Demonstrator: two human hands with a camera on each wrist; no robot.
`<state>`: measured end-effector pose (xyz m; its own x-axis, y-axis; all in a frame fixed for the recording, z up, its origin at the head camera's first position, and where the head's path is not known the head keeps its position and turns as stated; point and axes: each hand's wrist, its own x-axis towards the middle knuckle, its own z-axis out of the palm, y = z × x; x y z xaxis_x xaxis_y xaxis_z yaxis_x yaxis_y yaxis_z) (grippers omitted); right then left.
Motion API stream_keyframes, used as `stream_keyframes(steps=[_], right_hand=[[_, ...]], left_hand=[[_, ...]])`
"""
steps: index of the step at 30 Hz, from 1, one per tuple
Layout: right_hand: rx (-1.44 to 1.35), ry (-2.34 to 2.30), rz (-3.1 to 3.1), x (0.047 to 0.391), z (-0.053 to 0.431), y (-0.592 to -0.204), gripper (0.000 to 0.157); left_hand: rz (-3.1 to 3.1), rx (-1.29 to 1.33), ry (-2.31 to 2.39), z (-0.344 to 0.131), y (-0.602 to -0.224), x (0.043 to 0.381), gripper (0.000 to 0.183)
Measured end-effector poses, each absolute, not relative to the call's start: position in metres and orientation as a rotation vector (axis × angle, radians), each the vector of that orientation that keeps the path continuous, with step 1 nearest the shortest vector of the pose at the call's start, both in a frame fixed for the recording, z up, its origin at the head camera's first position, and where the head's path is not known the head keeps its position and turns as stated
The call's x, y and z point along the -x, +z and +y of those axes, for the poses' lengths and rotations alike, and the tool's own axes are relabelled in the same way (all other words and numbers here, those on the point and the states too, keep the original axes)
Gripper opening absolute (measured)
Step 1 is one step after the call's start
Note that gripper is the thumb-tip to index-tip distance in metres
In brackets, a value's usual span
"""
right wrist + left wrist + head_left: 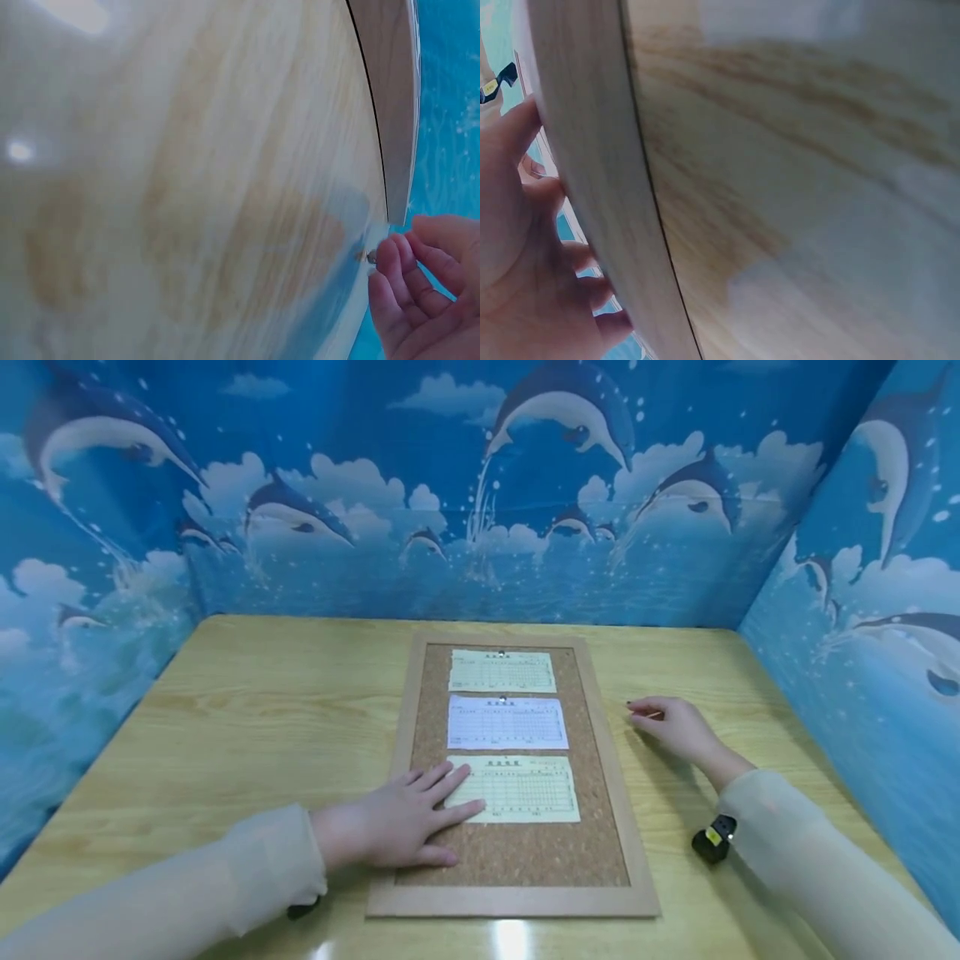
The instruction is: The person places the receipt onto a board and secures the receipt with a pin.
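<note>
My left hand (397, 818) lies with fingers spread on the corkboard (517, 860), its fingertips on the left edge of the lowest yellow paper form (525, 789). Above that form, a white form (507, 727) and another yellowish form (510, 672) each carry a small silver thumbtack (502, 699) at the top edge. To the right of the board, over the table, my right hand (678, 727) has its fingers curled together. At its fingertips the right wrist view shows a small silver thumbtack (371, 256), seemingly pinched; the contact is partly hidden.
The board's wooden frame (517, 902) rests on a light wood-grain table (285, 710). Blue dolphin-print cloth (375, 560) stands around the back and sides. A black wrist camera (712, 841) sits at the right cuff.
</note>
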<state>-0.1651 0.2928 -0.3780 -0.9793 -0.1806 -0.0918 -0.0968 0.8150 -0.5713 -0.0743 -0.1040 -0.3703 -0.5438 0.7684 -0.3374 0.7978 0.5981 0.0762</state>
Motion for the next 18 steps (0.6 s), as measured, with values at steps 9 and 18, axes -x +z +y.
stream_keyframes(steps=[9,18], right_hand=[[0.170,-0.778,2.856,0.180,0.305,-0.381,0.034],[0.152,-0.777,2.871,0.197,0.306,-0.386,0.025]], left_hand=[[2.499,-1.280,-0.110,-0.104,-0.374,0.074,0.067],[2.504,-1.266,-0.076,-0.104,-0.374,0.075,0.067]])
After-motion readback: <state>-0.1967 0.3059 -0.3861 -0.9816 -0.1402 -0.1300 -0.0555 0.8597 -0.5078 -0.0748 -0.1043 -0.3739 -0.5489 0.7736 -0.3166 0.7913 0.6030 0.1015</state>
